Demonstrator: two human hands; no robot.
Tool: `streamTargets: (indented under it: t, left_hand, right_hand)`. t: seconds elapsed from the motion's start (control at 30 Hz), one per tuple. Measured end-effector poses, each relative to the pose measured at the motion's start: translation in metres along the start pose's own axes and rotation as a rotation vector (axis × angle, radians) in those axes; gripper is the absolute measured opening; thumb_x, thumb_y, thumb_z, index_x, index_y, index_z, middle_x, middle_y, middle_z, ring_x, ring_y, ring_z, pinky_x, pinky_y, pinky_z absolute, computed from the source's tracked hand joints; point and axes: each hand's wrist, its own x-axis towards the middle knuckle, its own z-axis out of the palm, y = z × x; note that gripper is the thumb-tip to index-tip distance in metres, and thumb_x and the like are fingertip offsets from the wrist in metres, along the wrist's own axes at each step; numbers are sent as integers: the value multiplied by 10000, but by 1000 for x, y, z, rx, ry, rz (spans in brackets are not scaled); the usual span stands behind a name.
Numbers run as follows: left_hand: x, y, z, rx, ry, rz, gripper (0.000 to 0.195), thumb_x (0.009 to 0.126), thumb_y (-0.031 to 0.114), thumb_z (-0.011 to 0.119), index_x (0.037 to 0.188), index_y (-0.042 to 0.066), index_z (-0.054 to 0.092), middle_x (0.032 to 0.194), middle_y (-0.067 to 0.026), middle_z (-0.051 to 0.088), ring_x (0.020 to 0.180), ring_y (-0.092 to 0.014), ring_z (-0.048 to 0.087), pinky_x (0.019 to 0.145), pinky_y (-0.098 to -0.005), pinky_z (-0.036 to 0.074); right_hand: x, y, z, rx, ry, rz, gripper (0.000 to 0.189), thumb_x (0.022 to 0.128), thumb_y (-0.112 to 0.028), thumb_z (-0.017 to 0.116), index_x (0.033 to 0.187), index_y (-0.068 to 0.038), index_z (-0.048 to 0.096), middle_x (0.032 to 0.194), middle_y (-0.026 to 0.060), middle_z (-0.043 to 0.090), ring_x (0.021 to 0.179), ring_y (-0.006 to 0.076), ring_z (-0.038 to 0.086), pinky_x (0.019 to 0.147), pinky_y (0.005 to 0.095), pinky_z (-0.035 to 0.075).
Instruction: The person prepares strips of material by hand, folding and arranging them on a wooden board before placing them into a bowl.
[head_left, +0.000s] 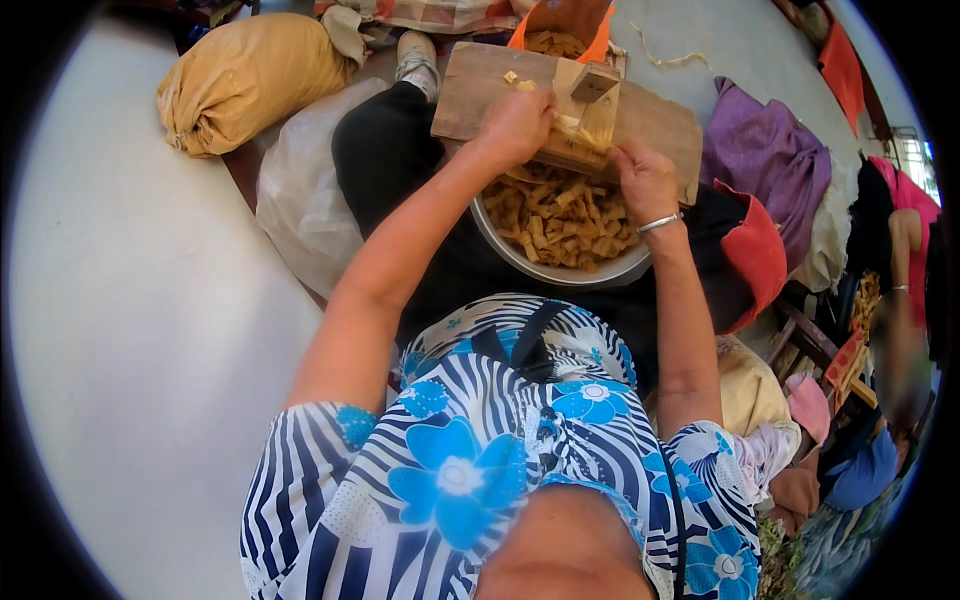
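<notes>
Between my two hands a pale yellow fibrous strip (583, 136) is stretched over a wooden board (660, 139). My left hand (519, 129) pinches its left end, close to the middle of the board. At the strip's right end, the fingers of my right hand (646, 181) are closed on it, with a bracelet (660, 222) at that wrist. An upright wooden block (596, 81) stands on a lighter wood strip across the board. Two small pale pieces (511, 76) lie on the board's far left part. Below the board, a metal basin (525, 268) holds many short yellow-brown folded pieces (574, 225).
An orange container (525, 34) with similar pieces sits beyond the board. To the left are a tan stuffed sack (255, 79) and a whitish plastic bag (311, 195). Purple cloth (765, 157) and red cloth (756, 255) lie right. Another person (907, 247) is at the right rim.
</notes>
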Motion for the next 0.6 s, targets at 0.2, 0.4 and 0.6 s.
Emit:
streamTargets:
  t: [0.2,0.4,0.6]
  left_hand:
    - [-25,-9,-4,25,115,-47,178,886,228,519,904,79,614,838,-195,642,840,-399,600,724,-482,455]
    - [-52,-10,-9,-307,124,24,144,887,170,549,900,32,586,732,-155,628,693,-320,613,629,-386,465]
    - [-71,64,0,-1043,-325,-173,178,918,169,550,871,2,588,651,-46,566,580,-94,537,531,-259,429]
  right_hand:
    - [-9,-3,-11,-108,-21,79,157,865,-186,616,937,-54,661,765,174,631,697,341,616,622,376,479]
    - [-18,-46,-44,-190,124,-199,164,872,-205,614,977,-93,672,902,133,653,828,311,612,696,387,465]
    - [-16,-83,-26,21,38,-30,190,884,-234,610,935,-56,652,743,141,629,681,310,613,596,385,461]
